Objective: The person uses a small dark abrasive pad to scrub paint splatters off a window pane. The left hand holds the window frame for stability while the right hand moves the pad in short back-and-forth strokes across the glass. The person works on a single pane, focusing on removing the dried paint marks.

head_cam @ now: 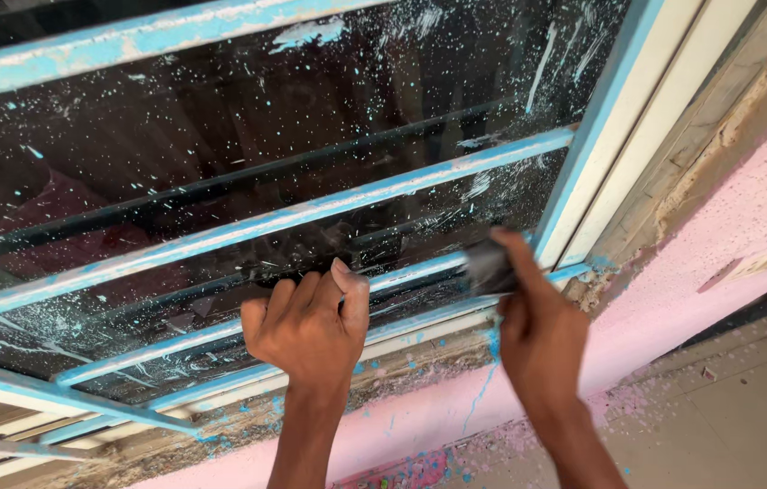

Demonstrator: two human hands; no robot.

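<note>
- Nearest, the left hand [306, 330] rests on the lowest blue bar [220, 349] of the window grille, fingers curled together over the bar, the thumb pointing up at twelve o'clock against the glass.
- Just beside it, at three o'clock, the right hand [537, 330] pinches a small dark flat scraper [489, 265] between thumb and forefinger; the other fingers are folded under, hidden from view.
- That scraper's edge lies against the dark glass pane [266, 127] in its lower right corner, touching the blue window frame [596, 136] at three o'clock.
- Close below both hands, at six o'clock, runs a rough sill [401, 376] with crumbled plaster and blue drips down the pink wall [718, 263].
- Farther up, the pane is speckled with pale blue and white paint spots, with streaks thickest toward one o'clock.
- More blue grille bars cross the glass at a slant, leaving narrow strips of pane between them.
- Beyond the frame, at four o'clock, a dusty tiled floor [745, 407] lies open.
</note>
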